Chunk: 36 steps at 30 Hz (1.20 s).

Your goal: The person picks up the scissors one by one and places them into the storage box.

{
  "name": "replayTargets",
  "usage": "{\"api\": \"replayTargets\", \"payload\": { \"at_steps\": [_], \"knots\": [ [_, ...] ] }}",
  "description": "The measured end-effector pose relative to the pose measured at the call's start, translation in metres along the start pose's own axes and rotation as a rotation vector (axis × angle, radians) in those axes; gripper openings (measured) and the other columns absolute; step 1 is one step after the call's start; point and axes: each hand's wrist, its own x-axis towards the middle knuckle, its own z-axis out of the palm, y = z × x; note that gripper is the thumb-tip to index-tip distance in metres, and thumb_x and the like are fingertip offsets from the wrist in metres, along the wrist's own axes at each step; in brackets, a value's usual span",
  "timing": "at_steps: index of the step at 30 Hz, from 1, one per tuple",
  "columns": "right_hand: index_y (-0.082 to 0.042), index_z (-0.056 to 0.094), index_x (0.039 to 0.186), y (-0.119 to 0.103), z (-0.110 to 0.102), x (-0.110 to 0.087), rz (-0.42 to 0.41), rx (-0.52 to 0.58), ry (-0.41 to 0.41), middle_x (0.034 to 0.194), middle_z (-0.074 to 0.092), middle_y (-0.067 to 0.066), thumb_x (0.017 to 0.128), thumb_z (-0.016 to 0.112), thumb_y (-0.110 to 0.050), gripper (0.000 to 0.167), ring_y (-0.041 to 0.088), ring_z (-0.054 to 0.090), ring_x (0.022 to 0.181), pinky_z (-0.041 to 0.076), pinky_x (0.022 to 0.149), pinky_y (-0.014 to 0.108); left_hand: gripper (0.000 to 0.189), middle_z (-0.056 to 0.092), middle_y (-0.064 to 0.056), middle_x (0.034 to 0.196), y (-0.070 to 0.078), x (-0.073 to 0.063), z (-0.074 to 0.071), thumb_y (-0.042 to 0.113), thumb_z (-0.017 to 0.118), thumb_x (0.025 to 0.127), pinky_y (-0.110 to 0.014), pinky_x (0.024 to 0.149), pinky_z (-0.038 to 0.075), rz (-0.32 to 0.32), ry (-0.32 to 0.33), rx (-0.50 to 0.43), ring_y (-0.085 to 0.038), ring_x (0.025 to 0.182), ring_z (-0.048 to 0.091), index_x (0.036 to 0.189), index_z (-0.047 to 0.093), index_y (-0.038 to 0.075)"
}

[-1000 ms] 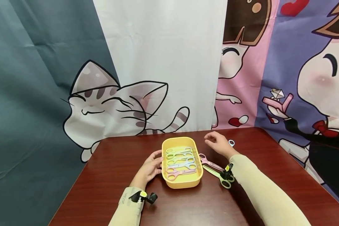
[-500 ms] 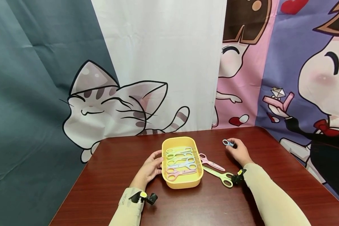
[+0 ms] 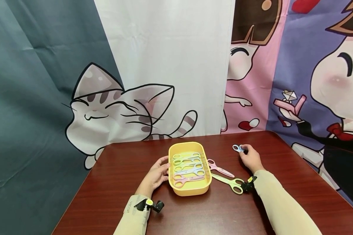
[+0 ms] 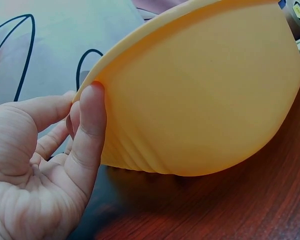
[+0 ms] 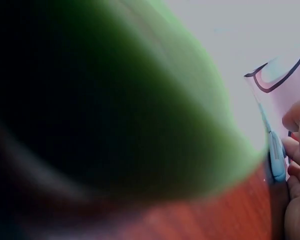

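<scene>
In the head view my left hand (image 3: 156,173) rests its fingertips against the outer left wall of a yellow plastic basket (image 3: 191,192). The left wrist view shows those fingers on the wall (image 4: 200,95) just under the rim. Several pastel scissors (image 3: 191,179) lie crosswise in the basket. Near the table's back right, my right hand (image 3: 251,159) pinches a pair of light blue scissors (image 3: 236,148). Its handle loops point left, and my fingers hide the rest. The right wrist view catches the blue scissors (image 5: 276,157) beside the fingertips.
Right of the basket lie pink scissors (image 3: 222,171) and green scissors (image 3: 227,182) on the dark red table (image 3: 106,189). A blurred green shape (image 5: 210,115) fills much of the right wrist view. A printed curtain (image 3: 176,49) hangs behind the table.
My right hand has moved right, from the spot beside the basket to the blue scissors, and took hold of them. Their loops have shifted slightly left. The left hand and basket have stayed put.
</scene>
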Motion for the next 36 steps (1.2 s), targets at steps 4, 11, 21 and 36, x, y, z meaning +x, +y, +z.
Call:
{"api": "replayTargets", "payload": {
  "at_steps": [4,11,21,36],
  "knots": [
    [0.005,0.055,0.128,0.003,-0.003,-0.003,0.017,-0.007,0.032,0.126,0.059,0.029,0.095,0.052,-0.012,0.038,0.043,0.055,0.113,0.042,0.101,0.055,0.053,0.059,-0.002,0.085,0.000,-0.001,0.001,0.006,0.047,0.106,-0.021,0.051,0.055,0.010,-0.004,-0.001,-0.009,0.064,0.057,0.154,0.027,0.008],
    [0.005,0.057,0.123,0.007,-0.008,-0.012,0.002,-0.007,0.076,0.119,0.061,0.027,0.093,0.051,-0.009,0.034,0.041,0.056,0.106,0.044,0.096,0.054,0.053,0.060,-0.001,0.087,0.000,0.000,0.000,0.007,0.047,0.106,-0.021,0.051,0.054,0.010,0.002,-0.005,-0.007,0.062,0.056,0.155,0.026,0.008],
    [-0.001,0.068,0.121,0.015,-0.014,-0.013,-0.273,-0.046,-0.050,0.143,0.049,0.029,0.068,0.039,0.017,0.063,0.052,0.035,0.138,0.028,0.112,0.066,0.052,0.059,-0.005,0.090,-0.003,-0.001,-0.001,0.007,0.047,0.106,-0.021,0.051,0.054,0.021,0.000,-0.011,-0.007,0.063,0.057,0.155,0.028,0.009],
    [-0.010,0.068,0.100,0.017,-0.008,-0.011,-0.327,-0.199,-0.187,0.148,0.046,0.026,0.088,0.055,0.002,0.022,0.052,0.024,0.145,0.014,0.111,0.075,0.054,0.060,-0.003,0.089,-0.003,0.001,-0.002,0.008,0.049,0.106,-0.021,0.051,0.054,0.006,-0.009,-0.011,-0.007,0.063,0.057,0.155,0.026,0.009]
  ]
}}
